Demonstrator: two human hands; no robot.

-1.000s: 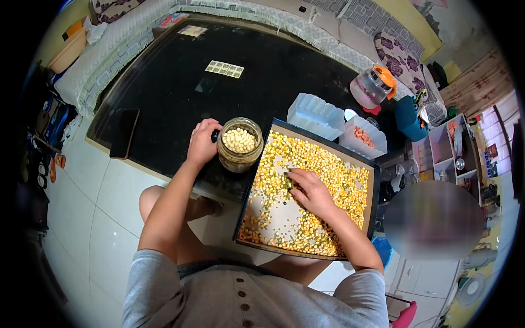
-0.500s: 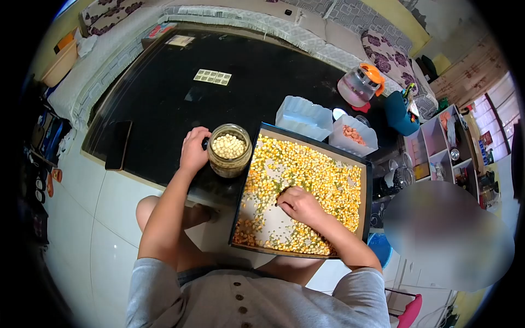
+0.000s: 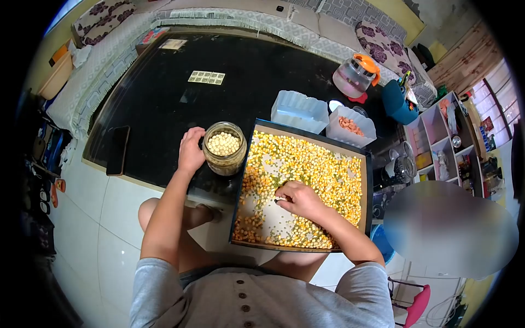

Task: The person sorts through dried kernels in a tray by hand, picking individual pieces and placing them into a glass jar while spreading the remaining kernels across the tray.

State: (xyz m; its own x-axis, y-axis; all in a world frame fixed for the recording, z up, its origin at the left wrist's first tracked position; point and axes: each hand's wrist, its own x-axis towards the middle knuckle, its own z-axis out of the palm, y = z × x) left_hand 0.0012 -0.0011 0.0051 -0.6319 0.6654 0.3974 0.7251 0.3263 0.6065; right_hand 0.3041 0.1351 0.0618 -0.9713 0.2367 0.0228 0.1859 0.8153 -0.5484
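The shallow box holds yellow corn kernels mixed with small green seeds, with a bare patch at its near left. Inside the box, the person's right hand is bent nearly closed among the kernels; a dark speck shows at its fingertips, but whether it is gripped cannot be told. The left hand, left of the box, is loosely curled just beside an open glass jar of pale beans; its contact and any hold are unclear.

The jar stands close against the box's left wall on the worktop, so a nudge from either could tip it and spill beans among the kernels. The box's near end lies over the person's legs; shifting a knee could tilt it, and a brisk sweep could flick kernels over its low wall.
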